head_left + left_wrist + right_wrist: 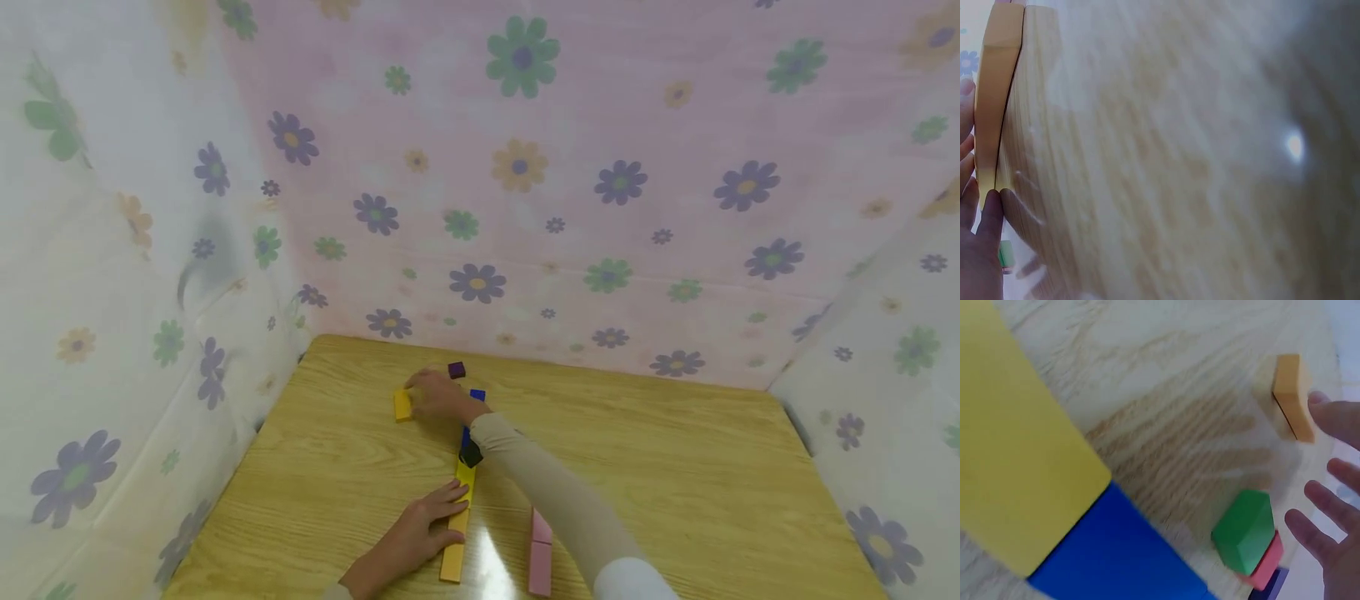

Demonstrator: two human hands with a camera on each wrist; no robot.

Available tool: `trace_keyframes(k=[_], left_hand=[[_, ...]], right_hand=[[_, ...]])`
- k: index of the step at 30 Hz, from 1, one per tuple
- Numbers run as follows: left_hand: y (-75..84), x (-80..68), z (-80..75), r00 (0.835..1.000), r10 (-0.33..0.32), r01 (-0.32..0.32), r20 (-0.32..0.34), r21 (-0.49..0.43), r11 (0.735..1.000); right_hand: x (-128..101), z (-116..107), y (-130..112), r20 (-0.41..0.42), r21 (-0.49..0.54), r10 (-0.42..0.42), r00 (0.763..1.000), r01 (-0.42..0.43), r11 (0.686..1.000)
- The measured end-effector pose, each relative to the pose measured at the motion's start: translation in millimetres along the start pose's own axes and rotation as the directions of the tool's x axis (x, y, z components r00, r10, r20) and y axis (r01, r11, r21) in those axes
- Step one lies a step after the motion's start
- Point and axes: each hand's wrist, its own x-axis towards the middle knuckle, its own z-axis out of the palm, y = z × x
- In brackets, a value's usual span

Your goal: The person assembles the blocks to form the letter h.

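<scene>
A line of long blocks already lies end to end under the left hand (423, 525), whose flat fingers rest on the yellow bar (459, 521), while the right hand (438, 396), fingers spread, reaches the small orange block (402, 405) just beyond its fingertips, not yet gripped.

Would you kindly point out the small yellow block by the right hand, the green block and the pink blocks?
small yellow block (402, 405), head view, on its top face.
green block (1245, 530), right wrist view, on its broad upper face.
pink blocks (540, 554), head view, near where the two pieces meet.
</scene>
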Motion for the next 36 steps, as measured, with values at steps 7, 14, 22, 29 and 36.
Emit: trace_keyframes(k=[7, 14, 22, 29, 36], left_hand=[[2.7, -0.4, -1.3, 1.000, -0.017, 0.018, 0.004, -0.013, 1.000], [1.9, -1.4, -0.6, 1.000, -0.015, 0.015, -0.002, -0.006, 1.000], [1.0, -1.1, 0.2, 1.000, 0.008, -0.008, -0.014, 0.001, 1.000], [1.0, -2.2, -0.3, 1.000, 0.005, -0.005, -0.011, 0.010, 1.000], [1.0, -0.4, 0.8, 1.000, -0.017, 0.018, -0.002, 0.013, 1.000]], right_hand=[[2, 7, -16, 0.124, -0.124, -0.018, 0.992, 0.033, 0.992], [-3, -2, -23, 0.080, -0.245, -0.015, 0.997, 0.034, 0.969], [-6, -4, -13, 0.051, -0.255, -0.007, 0.999, 0.020, 0.967], [-5, -9, -7, 0.034, -0.132, 0.001, 0.999, 0.004, 0.991], [-15, -31, -5, -0.059, -0.058, -0.081, 0.995, 0.077, 0.995]])
